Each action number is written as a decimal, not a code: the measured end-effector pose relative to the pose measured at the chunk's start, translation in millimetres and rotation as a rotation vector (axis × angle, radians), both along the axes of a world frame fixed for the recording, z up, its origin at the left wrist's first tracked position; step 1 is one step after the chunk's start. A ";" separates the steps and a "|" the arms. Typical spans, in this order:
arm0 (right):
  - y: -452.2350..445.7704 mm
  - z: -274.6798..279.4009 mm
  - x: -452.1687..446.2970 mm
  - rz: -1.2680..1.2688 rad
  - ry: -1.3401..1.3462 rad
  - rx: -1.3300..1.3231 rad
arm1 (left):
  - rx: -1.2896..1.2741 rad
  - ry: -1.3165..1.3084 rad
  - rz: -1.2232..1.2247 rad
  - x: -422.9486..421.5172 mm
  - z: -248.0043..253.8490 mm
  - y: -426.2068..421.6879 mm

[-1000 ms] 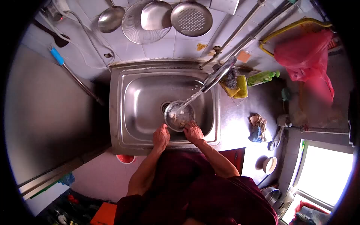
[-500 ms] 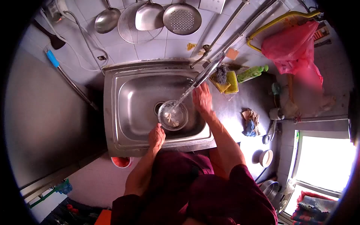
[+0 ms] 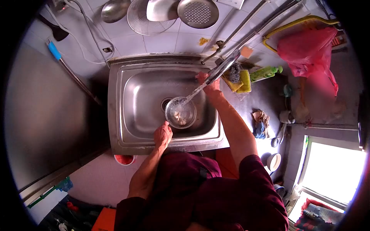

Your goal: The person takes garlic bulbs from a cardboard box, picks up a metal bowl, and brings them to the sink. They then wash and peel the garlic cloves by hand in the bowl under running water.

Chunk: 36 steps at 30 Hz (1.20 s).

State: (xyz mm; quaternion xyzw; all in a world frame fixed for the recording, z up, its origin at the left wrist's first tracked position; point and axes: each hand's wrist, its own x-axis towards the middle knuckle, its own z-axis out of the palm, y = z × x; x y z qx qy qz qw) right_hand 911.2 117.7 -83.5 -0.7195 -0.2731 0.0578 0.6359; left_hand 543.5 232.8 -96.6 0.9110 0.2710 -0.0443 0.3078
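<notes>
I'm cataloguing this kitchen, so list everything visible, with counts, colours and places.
Sink: one, silver, centre
Bowl: one, clear, in sink
Pieces: several, pale, in bowl
Tap: one, silver, over sink
Ladle: one, silver, wall above sink
Strainer: one, silver, right of ladle
Turner: one, silver, overlapping strainer
Skimmer: one, silver, right of turner
Pole: one, silver and blue, left of sink
Scourer: one, grey, right of tap
Bottle: one, green, right of scourer
Bag: one, pink, upper right
Crumpled bundle: one, brown and blue, right counter
Container: one, white and red, below sink
Window: one, bright white, lower right
Shirt: one, maroon, bottom
Left hand: one, bare, at bowl's edge
Right hand: one, bare, behind tap
</notes>
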 end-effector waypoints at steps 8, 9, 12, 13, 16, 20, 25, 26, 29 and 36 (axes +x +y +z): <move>18.9 44.9 20.1 0.171 0.175 0.037 | -0.019 0.037 0.042 3.3 16.9 -0.7; 18.3 35.3 23.4 0.099 0.136 0.014 | -0.015 0.040 0.036 3.9 19.8 0.4; 11.0 -2.1 36.4 -0.114 -0.069 -0.132 | -0.055 0.102 0.084 8.3 30.4 -1.9; 11.4 18.5 23.2 -0.154 -0.115 -0.292 | -0.052 0.109 0.065 7.0 21.3 -1.5; 10.3 68.6 -12.4 -0.192 -0.373 -0.707 | -0.068 0.121 0.059 6.7 30.8 0.6; -3.6 121.4 -77.8 -0.103 -0.502 -0.636 | -0.140 0.138 0.052 7.7 29.1 2.2; -77.6 72.0 -167.7 -0.193 -0.545 -0.614 | 0.032 0.018 -0.061 -0.8 -8.7 1.0; -94.4 53.7 -182.0 -0.193 -0.543 -0.661 | -0.082 0.052 0.014 -0.7 -6.1 1.5; -141.6 32.5 -216.7 -0.036 -0.570 -0.817 | -0.106 0.018 -0.014 8.5 -1.4 5.0; -149.0 36.5 -226.1 0.004 -0.489 -0.918 | -0.046 -0.202 -0.196 86.5 -10.5 28.0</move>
